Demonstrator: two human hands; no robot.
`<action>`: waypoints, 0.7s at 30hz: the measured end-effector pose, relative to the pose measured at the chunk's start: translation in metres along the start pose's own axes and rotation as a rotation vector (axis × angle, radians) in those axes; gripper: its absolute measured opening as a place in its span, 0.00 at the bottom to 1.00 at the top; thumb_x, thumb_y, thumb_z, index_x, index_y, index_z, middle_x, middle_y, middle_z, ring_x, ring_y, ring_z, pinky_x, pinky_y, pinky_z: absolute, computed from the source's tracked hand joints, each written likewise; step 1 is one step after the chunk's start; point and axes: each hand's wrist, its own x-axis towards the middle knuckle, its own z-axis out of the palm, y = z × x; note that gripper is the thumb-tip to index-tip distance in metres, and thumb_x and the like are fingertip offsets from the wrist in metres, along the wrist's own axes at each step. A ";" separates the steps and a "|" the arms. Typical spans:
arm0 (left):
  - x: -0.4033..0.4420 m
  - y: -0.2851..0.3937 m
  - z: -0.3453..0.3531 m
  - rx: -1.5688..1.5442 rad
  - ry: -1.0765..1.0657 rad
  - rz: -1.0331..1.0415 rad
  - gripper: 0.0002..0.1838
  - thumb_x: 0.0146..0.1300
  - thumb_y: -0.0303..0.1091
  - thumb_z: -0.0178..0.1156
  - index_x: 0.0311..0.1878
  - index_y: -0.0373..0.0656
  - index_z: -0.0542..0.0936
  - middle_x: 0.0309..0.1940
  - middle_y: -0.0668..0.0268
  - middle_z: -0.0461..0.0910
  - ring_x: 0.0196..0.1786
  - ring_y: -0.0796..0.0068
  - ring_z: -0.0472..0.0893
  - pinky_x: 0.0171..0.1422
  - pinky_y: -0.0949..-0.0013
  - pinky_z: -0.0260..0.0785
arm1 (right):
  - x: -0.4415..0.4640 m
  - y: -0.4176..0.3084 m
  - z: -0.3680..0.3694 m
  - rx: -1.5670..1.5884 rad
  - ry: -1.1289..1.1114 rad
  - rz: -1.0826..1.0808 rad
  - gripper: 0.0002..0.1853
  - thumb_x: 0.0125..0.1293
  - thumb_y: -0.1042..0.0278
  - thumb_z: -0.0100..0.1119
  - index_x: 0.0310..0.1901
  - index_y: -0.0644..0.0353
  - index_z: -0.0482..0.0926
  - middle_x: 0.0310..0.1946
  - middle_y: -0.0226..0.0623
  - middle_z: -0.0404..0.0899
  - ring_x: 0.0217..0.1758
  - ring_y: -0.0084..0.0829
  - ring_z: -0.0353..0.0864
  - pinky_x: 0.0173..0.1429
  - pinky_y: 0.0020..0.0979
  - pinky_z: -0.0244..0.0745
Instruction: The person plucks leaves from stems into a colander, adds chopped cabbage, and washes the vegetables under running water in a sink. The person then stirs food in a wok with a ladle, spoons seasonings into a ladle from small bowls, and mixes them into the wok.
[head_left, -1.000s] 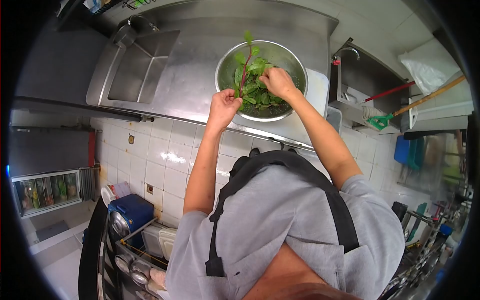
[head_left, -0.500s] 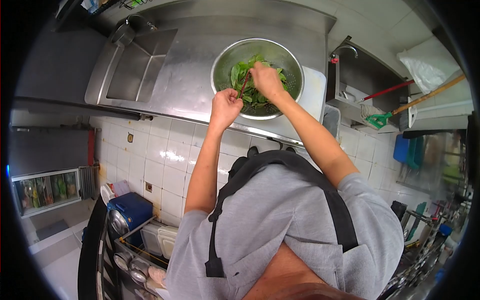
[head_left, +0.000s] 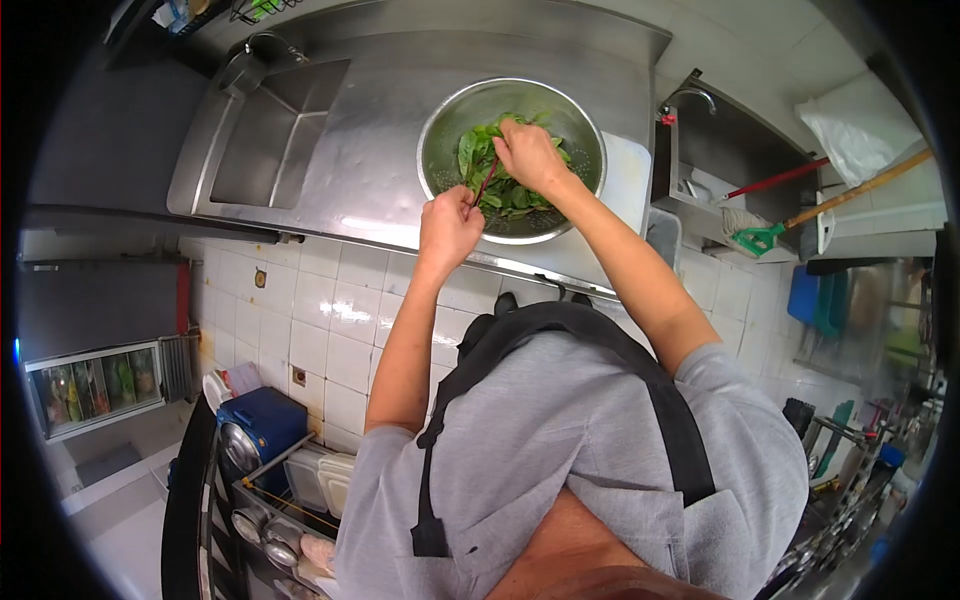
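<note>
A metal colander with green leaves in it stands on the steel counter. A dark red stem slants over the near left part of the colander. My left hand is closed on the stem's lower end at the near left rim. Over the leaves, my right hand is closed at the upper part of the same stem; its fingertips are partly hidden, and leaves show around them.
A white cutting board lies under and right of the colander. On the left is a steel sink with a tap and a pot. Further right are another sink and a green-headed mop.
My right hand has moved from the right side of the leaves to the stem's upper part. The leafy top that stood up over the far rim no longer shows there.
</note>
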 end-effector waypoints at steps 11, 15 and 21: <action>-0.005 -0.044 -0.034 -0.361 -0.148 -0.155 0.07 0.55 0.22 0.64 0.37 0.29 0.82 0.26 0.72 0.77 0.28 0.86 0.71 0.32 0.75 0.65 | 0.003 0.019 -0.055 -0.072 -0.078 -0.213 0.25 0.69 0.69 0.59 0.68 0.54 0.76 0.39 0.52 0.86 0.46 0.54 0.85 0.51 0.50 0.80; -0.004 -0.044 -0.039 -0.404 -0.170 -0.170 0.07 0.58 0.21 0.63 0.39 0.29 0.82 0.27 0.72 0.78 0.29 0.86 0.73 0.33 0.77 0.65 | 0.007 -0.010 -0.060 -0.209 -0.339 -0.168 0.16 0.69 0.68 0.58 0.57 0.54 0.81 0.37 0.49 0.86 0.42 0.52 0.85 0.47 0.50 0.80; -0.008 -0.038 -0.049 -0.434 -0.177 -0.157 0.06 0.61 0.21 0.63 0.40 0.29 0.83 0.29 0.71 0.80 0.30 0.85 0.75 0.35 0.77 0.67 | -0.001 0.024 -0.029 -0.242 -0.320 -0.294 0.09 0.73 0.63 0.57 0.40 0.59 0.80 0.36 0.44 0.83 0.43 0.48 0.84 0.47 0.50 0.76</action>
